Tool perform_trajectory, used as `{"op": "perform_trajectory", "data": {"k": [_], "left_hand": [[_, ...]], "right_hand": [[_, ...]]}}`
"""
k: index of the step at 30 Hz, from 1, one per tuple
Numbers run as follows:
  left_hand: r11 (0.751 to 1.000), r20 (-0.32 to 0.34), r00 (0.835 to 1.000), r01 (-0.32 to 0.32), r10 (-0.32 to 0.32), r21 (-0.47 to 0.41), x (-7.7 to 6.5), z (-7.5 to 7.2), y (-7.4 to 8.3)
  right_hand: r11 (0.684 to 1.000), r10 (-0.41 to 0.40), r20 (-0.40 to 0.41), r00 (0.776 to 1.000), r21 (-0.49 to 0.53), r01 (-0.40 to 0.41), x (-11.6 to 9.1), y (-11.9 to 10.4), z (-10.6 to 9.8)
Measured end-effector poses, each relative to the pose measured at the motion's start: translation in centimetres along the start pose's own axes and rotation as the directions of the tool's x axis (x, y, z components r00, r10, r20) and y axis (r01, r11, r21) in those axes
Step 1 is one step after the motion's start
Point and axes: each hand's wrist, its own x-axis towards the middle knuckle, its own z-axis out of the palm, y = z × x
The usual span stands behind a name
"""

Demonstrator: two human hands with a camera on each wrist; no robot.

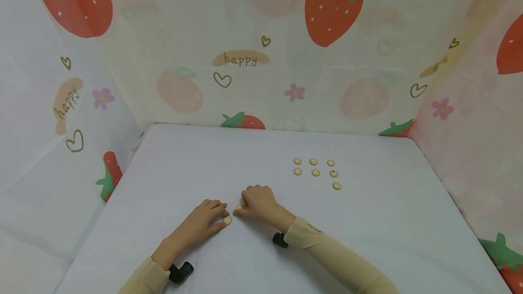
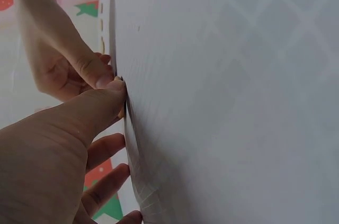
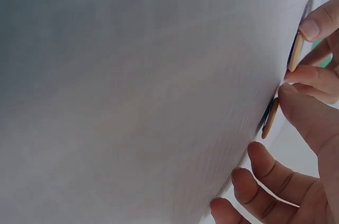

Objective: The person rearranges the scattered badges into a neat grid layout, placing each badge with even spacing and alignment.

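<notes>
My left hand (image 1: 202,219) pinches a small round wooden disc (image 1: 227,220) between thumb and index finger, low at the white tabletop. Just to its right, my right hand (image 1: 260,202) holds a second wooden disc (image 1: 239,208), partly covered by its fingers. In the right wrist view the left hand's disc (image 3: 296,52) stands edge-on between two fingertips. The right thumb tip meets the top edge of the other disc (image 3: 270,118), with fingertips near its lower end. The two hands are close together. In the left wrist view the thumbs mostly hide the discs.
Several similar wooden discs (image 1: 316,173) lie in short rows on the white table (image 1: 196,162), beyond and right of the hands. A strawberry-patterned curtain (image 1: 245,94) surrounds the back and sides. Each wrist carries a black camera mount (image 1: 181,272).
</notes>
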Motion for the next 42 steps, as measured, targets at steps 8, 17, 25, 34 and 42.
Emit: {"op": "perform_trajectory", "data": {"k": [8, 17, 25, 34, 42], "left_hand": [[1.0, 0.002, 1.0, 0.009, -0.009, -0.002, 0.0, 0.0, 0.0], [1.0, 0.016, 1.0, 0.018, -0.018, -0.012, 0.1, 0.0, -0.1], [1.0, 0.014, 1.0, 0.017, -0.016, -0.012, 0.1, 0.1, -0.2], [1.0, 0.009, 1.0, 0.005, -0.005, -0.007, 0.1, 0.2, -0.3], [1.0, 0.008, 1.0, 0.008, -0.008, -0.01, 0.1, 0.4, -0.4]], "right_hand": [[0.999, 0.011, 0.032, 0.999, -0.03, -0.01, 0.0, -0.5, -0.3], [0.999, 0.016, 0.039, 0.999, -0.032, -0.015, 0.1, -0.5, -0.3], [0.999, -0.009, 0.038, 0.999, -0.038, 0.011, 0.1, -0.4, -0.1], [1.0, -0.019, 0.037, 0.999, -0.024, 0.02, 0.0, 0.4, 0.0], [1.0, -0.01, 0.002, 1.0, 0.027, 0.01, -0.7, 1.7, -0.1]]}}
